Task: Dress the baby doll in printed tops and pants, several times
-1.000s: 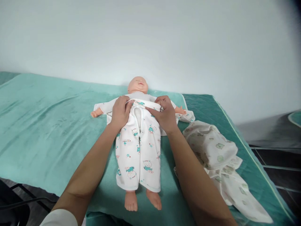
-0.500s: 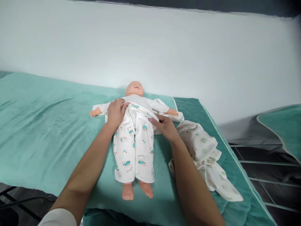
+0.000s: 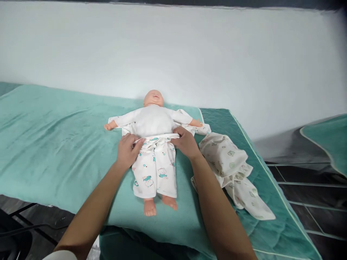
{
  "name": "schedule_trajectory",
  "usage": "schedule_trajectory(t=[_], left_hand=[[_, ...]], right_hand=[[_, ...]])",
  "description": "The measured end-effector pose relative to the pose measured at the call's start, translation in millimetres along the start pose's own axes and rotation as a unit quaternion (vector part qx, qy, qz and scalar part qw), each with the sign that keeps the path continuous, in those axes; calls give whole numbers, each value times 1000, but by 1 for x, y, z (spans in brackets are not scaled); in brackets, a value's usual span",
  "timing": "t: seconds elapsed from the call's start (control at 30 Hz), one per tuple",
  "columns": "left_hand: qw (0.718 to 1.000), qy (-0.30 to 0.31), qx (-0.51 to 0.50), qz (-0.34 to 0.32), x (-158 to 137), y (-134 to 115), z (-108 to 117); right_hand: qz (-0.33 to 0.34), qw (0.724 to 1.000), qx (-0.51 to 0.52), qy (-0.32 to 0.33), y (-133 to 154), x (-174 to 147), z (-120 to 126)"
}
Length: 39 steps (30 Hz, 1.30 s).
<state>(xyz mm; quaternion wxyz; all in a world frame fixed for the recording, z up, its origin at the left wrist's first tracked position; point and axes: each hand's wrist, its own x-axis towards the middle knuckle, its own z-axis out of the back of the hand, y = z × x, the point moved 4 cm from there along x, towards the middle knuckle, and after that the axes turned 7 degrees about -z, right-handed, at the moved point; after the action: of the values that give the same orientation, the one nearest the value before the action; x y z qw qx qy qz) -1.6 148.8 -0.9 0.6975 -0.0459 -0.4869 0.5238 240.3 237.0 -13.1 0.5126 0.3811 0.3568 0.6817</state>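
Note:
A baby doll lies on its back, head toward the wall, arms spread and bare feet toward me. It has a white long-sleeved top on its chest and arms. White patterned baby pants with small cartoon animals cover its legs. At the waist, my left hand pinches the waistband on one side, and my right hand grips it on the other, both closed on the cloth. Patterned cloth lies spread beneath the doll's arm on the right.
A crumpled white baby garment with a green print lies right of my right forearm. Teal covers spread over the bed, which meets a white wall. Past the right edge are a metal-barred frame and another teal cover.
Both hands have moved down toward the feet with the waistband, from the doll's chest to its waist. The white top now shows over the belly. My view has shifted slightly.

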Motion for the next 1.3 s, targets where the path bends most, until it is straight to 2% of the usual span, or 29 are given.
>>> schedule_trajectory(t=[0.2, 0.33, 0.5, 0.6, 0.7, 0.87, 1.0, 1.1, 1.3], left_hand=[[988, 56, -84, 117, -18, 16, 0], [976, 70, -123, 163, -10, 24, -8], [985, 56, -101, 125, 20, 34, -19], [994, 35, -73, 67, 40, 42, -27], [999, 16, -47, 14, 47, 45, -31], [998, 35, -43, 37, 25, 36, -21], [994, 87, -56, 39, 0, 24, -10], [992, 110, -51, 34, -6, 21, -9], [996, 76, -18, 43, -3, 24, -11]], right_hand=[[-11, 997, -69, -18, -3, -3, -3], [14, 994, -75, -76, 5, -9, -9], [47, 979, -73, -187, 9, -4, -17], [37, 978, -74, -194, 6, 5, -21], [13, 984, -55, -170, 1, 9, -22], [-3, 991, -40, -128, -4, 7, -21], [14, 991, -37, -130, -5, 6, -21], [37, 989, -33, -136, -2, 5, -20], [63, 986, -72, -140, 13, -20, -18]])
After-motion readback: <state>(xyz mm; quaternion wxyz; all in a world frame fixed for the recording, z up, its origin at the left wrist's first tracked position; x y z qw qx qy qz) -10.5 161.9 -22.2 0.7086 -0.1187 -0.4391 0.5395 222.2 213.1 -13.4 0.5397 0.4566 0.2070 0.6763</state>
